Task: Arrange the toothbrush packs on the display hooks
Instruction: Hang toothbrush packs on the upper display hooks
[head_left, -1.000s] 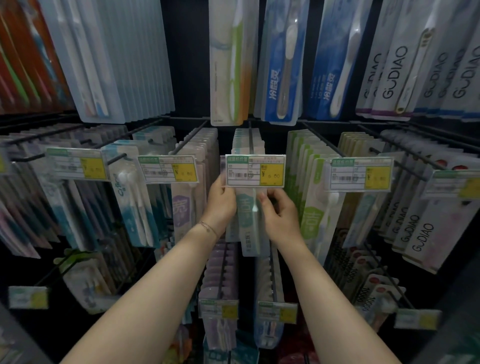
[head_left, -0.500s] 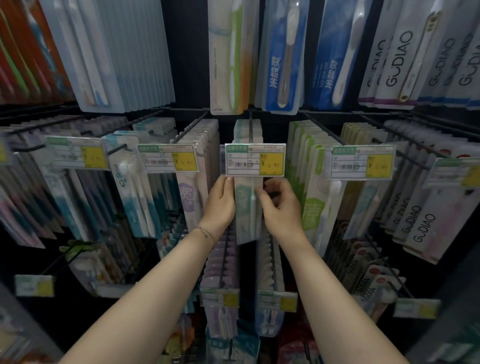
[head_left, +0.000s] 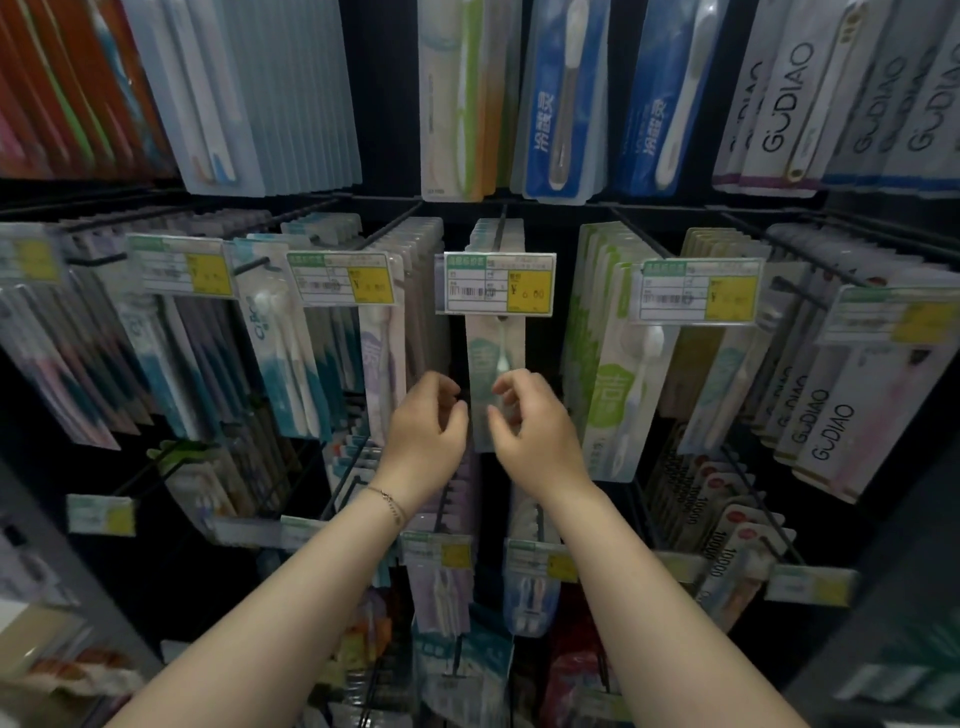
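Two hands: the left hand (head_left: 426, 431) and the right hand (head_left: 535, 436) are held close together in front of the middle row. The fingers of both are loosely curled and nothing is gripped.
Contact: whether the right fingertips (head_left: 501, 392) touch the pack behind them cannot be told.
Front pack: a pale toothbrush pack (head_left: 493, 353) is hung upright on the middle hook (head_left: 501, 228), just under the price tag (head_left: 496, 283). More packs of the same kind are lined up behind it.
Neighbours: green packs (head_left: 605, 395) are hung just to the right and a purple-lettered pack (head_left: 382, 364) just to the left, both leaning outward.
Lower rows: further packs (head_left: 441, 582) are hung on hooks below the wrists.
Step judged: the front pack is taken as already hung, with straightening perhaps left to do.
Risk, snagging: the price tag could be knocked askew if a hand is lifted carelessly past it.
Risk, sliding: the front pack could be drawn off the hook end if it is tugged forward.
Risk, crowding: the neighbouring packs could be pushed crooked by a wrist swung sideways.
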